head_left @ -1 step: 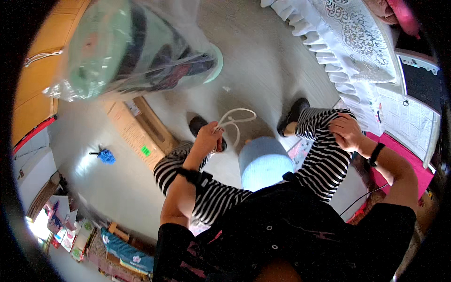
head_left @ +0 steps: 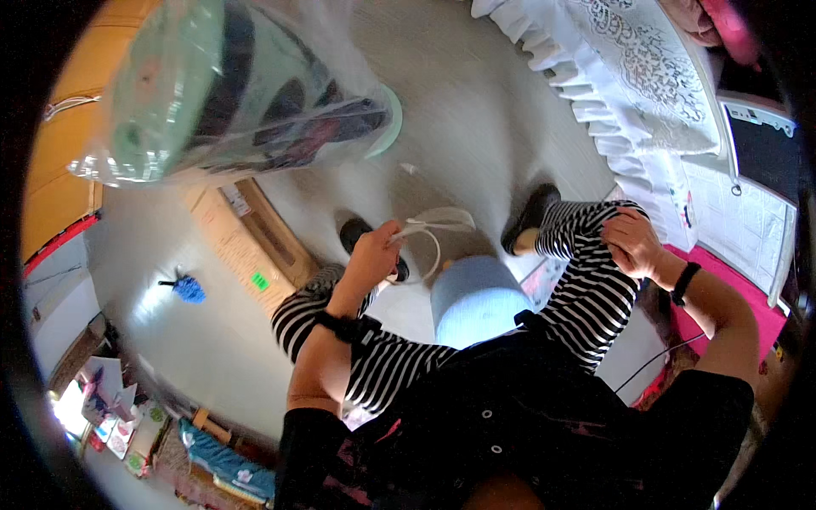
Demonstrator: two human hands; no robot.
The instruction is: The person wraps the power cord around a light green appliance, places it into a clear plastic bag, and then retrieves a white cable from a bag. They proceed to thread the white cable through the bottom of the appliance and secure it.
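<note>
My left hand (head_left: pixel 374 255) is closed around a white cord (head_left: pixel 439 246), whose loops stick out to the right over the floor; part of them is smeared by motion. On my right knee rests my right hand (head_left: pixel 633 242), its fingers loosely bent over the black-and-white striped trouser leg (head_left: pixel 582 297), holding nothing that I can see. Between my legs stands a light blue round stool or drum-shaped thing (head_left: pixel 478 302), just below the cord.
At upper left looms a pale green cylinder in clear plastic wrap (head_left: pixel 255 93). Beneath it lies a long cardboard box (head_left: pixel 242 242) with a green sticker. A blue brush-like duster (head_left: pixel 189 289) is on the floor. White lace cloth (head_left: pixel 629 76) hangs at upper right.
The cord's loops have swung and changed shape, with the upper one now blurred. My left hand has shifted very slightly; my right hand stays on the knee.
</note>
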